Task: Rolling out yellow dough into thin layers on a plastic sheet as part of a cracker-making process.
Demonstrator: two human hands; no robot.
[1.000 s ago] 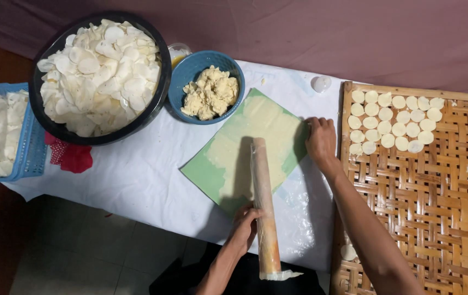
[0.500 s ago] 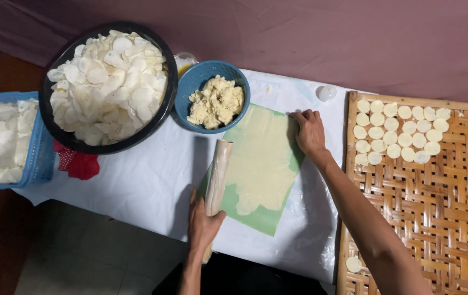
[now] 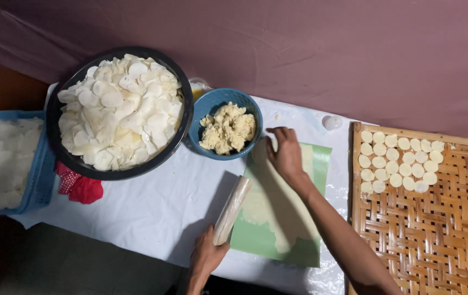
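- Head view, the only one: the left hand is closed around the near end of the long pale rolling pin wrapped in clear plastic, which lies slanted along the left edge of the flat light-green plastic sheet
- The right hand rests open, fingers spread, on the far end of that green sheet, just beside the round blue bowl of crumbly yellow dough; it holds nothing
- Thin flat pale dough lies spread out on the green sheet, which sits on the white plastic-covered table
- To do this well, I think the open hand should press the sheet flat so it does not slide, while the other hand keeps the pin level
- A soft, even push would likely keep the dough the same thickness all over and stop it from tearing
- Left of the blue bowl stands the big round black bowl heaped with white slices, with the blue plastic basket of white bits and a red cloth near it
- On the right lies the woven brown bamboo tray with small round pale dough discs in neat rows at its far corner
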